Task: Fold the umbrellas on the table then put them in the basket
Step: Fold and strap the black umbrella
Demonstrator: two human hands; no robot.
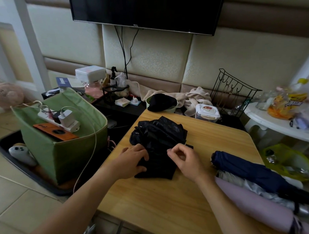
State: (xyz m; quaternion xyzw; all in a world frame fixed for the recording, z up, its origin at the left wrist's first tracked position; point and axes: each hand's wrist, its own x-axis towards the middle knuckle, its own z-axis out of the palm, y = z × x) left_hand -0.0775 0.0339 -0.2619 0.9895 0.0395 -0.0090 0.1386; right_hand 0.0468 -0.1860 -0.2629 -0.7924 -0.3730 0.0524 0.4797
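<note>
Wooden table [191, 197] under crumpled, glossy black umbrella [158, 134], half-bundled, both hands on it.

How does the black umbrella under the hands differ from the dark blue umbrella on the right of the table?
The black umbrella lies loose and crumpled in the middle of the table; the dark blue umbrella is rolled into a tight, long bundle at the right edge. The left hand presses the black one and the right hand pinches it; nothing touches the blue one. Both are dark, collapsed and still outside the green basket.
</note>
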